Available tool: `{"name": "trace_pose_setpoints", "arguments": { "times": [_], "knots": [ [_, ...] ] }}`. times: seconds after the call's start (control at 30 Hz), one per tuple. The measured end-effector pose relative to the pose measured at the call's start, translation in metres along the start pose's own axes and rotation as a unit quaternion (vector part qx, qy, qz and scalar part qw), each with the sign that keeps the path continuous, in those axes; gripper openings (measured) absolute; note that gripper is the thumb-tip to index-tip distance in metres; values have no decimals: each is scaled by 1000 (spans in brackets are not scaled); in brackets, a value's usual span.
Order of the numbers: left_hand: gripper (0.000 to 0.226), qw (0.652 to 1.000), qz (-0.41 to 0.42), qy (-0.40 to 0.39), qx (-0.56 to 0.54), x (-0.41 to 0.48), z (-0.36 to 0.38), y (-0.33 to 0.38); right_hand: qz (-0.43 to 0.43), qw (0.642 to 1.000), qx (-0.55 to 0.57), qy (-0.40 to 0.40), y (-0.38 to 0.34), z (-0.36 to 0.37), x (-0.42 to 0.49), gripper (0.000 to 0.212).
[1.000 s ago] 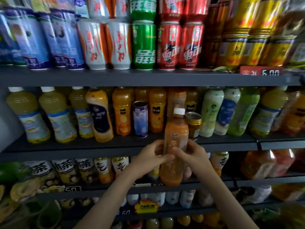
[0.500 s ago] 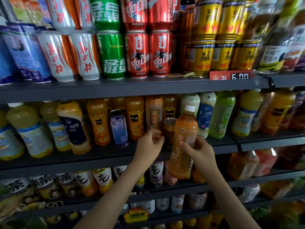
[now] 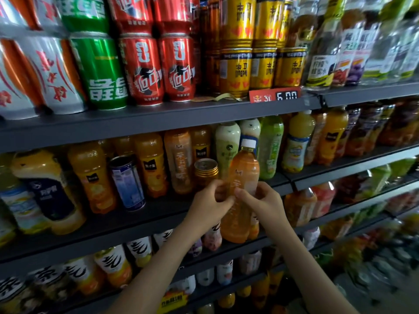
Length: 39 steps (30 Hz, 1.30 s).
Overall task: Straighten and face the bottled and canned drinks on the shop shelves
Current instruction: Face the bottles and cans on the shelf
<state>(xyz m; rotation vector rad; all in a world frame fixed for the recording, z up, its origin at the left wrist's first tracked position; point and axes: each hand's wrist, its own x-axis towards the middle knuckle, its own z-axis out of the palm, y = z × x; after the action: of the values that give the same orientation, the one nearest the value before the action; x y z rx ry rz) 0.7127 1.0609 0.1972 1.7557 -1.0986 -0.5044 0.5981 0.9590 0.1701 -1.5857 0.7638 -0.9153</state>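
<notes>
At the upper left of the frame, white-and-orange cans [image 3: 52, 75] are stacked on the top shelf [image 3: 158, 116], with a green can [image 3: 102, 71] just beside them. Below these, at the left of the middle shelf [image 3: 113, 225], a bottle with a dark blue label [image 3: 47, 191] is seen leaning. An orange juice bottle [image 3: 93, 177] and a blue can [image 3: 127, 182] are set to its right.

Toward the centre, two red cans [image 3: 145, 66] are placed side by side on the top shelf. Beneath them, a gold-topped can [image 3: 205, 168] is seen on the middle shelf, just above the left hand [image 3: 208, 207].

At the centre, an orange bottle [image 3: 242, 191] with a white cap [image 3: 248, 143] is held nearly upright in front of the middle shelf's front edge, its base hanging lower than that edge. Its left side is gripped by the curled fingers of the left hand. Its right side is clasped by the right hand [image 3: 265, 205], the thumb laid across the front and the fingers wrapped behind. The two thumbs are nearly touching on the label.

Right of centre, yellow cans [image 3: 235, 69] are stacked above a red price tag [image 3: 274, 96] clipped to the top shelf's edge. A green bottle [image 3: 271, 146] and a yellow bottle [image 3: 297, 141] are stood behind the held one. At the upper right, clear bottles [image 3: 322, 64] are lined up, blurred.
</notes>
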Motion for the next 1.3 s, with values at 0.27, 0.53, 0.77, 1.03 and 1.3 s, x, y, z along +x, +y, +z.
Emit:
{"name": "trace_pose_setpoints", "arguments": {
  "times": [0.27, 0.53, 0.77, 1.03, 1.3],
  "knots": [
    [30, 999, 14, -32, 2, 15, 44, 7, 23, 999, -8, 32, 14, -45, 5, 34],
    [19, 994, 18, 95, 49, 58, 136, 45, 3, 996, -9, 83, 31, -147, 54, 28],
    [43, 969, -5, 248, 25, 142, 236, 79, -14, 998, -47, 47, 50, -248, 117, 34],
    [55, 949, -62, 310, -4, 221, 263, 87, -24, 998, -63, -8, 54, -281, 161, 29],
    [36, 935, -1, 349, 61, 170, 260, 76, -66, 997, 28, -12, 50, -271, 165, 22]
  ]
}}
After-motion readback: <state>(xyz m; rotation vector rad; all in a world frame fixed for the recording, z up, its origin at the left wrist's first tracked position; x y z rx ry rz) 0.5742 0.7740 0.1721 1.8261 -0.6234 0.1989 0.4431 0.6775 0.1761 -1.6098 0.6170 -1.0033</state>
